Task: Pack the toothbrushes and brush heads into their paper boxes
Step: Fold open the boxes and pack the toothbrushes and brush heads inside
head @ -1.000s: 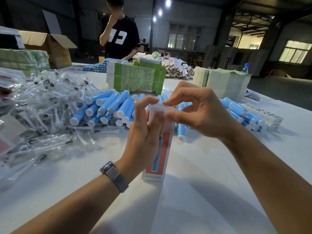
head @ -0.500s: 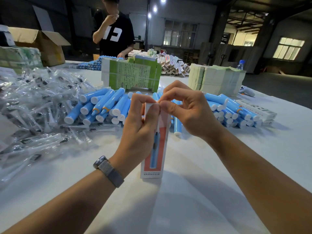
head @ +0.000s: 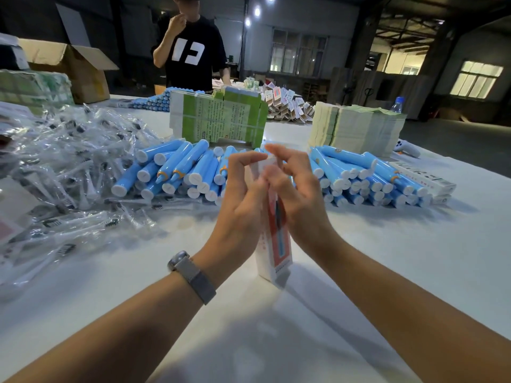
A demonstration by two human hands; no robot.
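A tall white and red paper box (head: 276, 250) printed with a blue toothbrush stands upright on the white table, its base on the tabletop. My left hand (head: 240, 200) grips its upper left side. My right hand (head: 296, 194) holds its upper right side, fingers at the white top flap. Blue toothbrush handles (head: 177, 172) lie heaped behind the box, with more blue handles (head: 367, 178) to the right. Brush heads in clear bags (head: 63, 167) are piled at the left.
Green flat box blanks (head: 218, 120) stand behind the handles. A pale paper stack (head: 356, 128) sits at the right, packed boxes (head: 423, 178) beside it. A cardboard carton (head: 74, 67) is far left. A person in a black shirt (head: 190, 51) stands across the table.
The box has turned so its printed face points more to the right. Both hands have shifted around its top, and my right hand's fingers have lifted at the flap.
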